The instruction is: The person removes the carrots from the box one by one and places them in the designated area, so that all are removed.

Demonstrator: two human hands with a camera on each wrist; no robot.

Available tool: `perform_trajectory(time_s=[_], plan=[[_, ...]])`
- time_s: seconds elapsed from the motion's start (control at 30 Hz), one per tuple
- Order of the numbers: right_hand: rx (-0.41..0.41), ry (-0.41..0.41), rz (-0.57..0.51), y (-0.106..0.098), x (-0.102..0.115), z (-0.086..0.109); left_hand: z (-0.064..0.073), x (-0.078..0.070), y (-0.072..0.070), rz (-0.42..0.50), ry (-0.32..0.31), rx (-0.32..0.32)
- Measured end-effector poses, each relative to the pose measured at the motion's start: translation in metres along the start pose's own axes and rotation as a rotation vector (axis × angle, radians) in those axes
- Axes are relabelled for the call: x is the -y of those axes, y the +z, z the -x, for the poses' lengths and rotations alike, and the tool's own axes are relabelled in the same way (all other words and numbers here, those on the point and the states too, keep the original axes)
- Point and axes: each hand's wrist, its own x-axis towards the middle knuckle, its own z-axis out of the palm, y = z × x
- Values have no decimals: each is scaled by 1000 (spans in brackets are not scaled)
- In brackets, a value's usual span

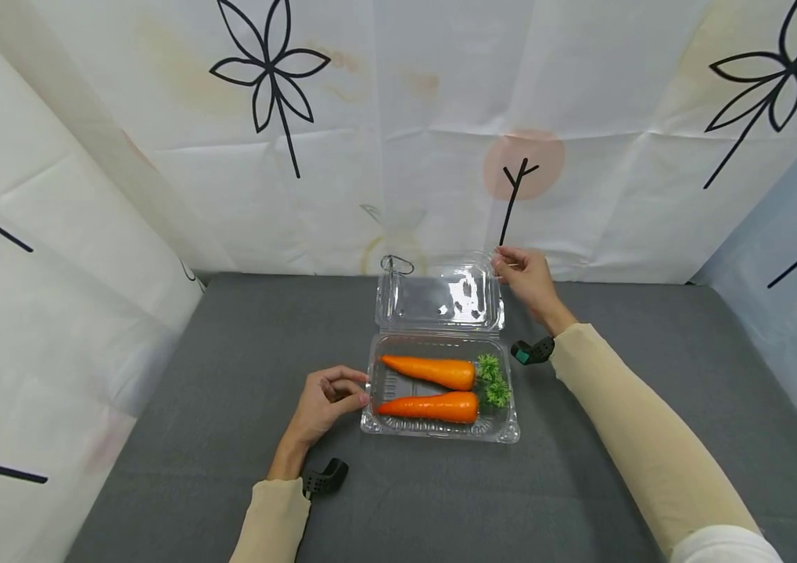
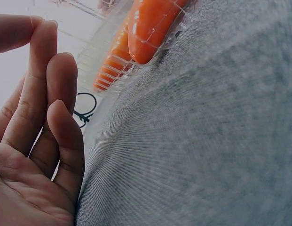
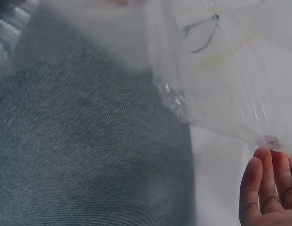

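Note:
A clear plastic clamshell container [image 1: 439, 436] lies on the grey cloth with its lid [image 1: 433, 301] raised at the back. Two orange carrots [image 1: 429, 407] lie side by side in its base, tips to the left, with green leafy tops [image 1: 493, 381] at the right end. At the left rim of the base, my left hand [image 1: 324, 403] pinches the edge between thumb and forefinger. My right hand [image 1: 528, 281] grips the far right corner of the lid. In the right wrist view, the fingertips [image 3: 262, 155] meet the lid's corner; the thumb is mostly out of frame.
A grey cloth [image 1: 229, 367] covers the table. White sheets [image 1: 405, 102] printed with black flowers and pale circles hang behind and at both sides, close to the table's far edge. Black wrist devices [image 1: 328, 475] are worn on both wrists.

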Motion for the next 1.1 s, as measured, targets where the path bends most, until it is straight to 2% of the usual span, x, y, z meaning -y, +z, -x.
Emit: perform_trajectory(time_s=[0.37, 0.63, 0.93, 1.1], plan=[[58, 82, 41, 0, -16, 0, 0, 1, 0, 2, 10, 35], [119, 83, 95, 2, -30, 4, 0, 2, -2, 25, 20, 65], [138, 77, 123, 4, -39, 6, 0, 2, -3, 27, 28, 102], [149, 90, 134, 4, -42, 9, 0, 1, -2, 5, 13, 95]])
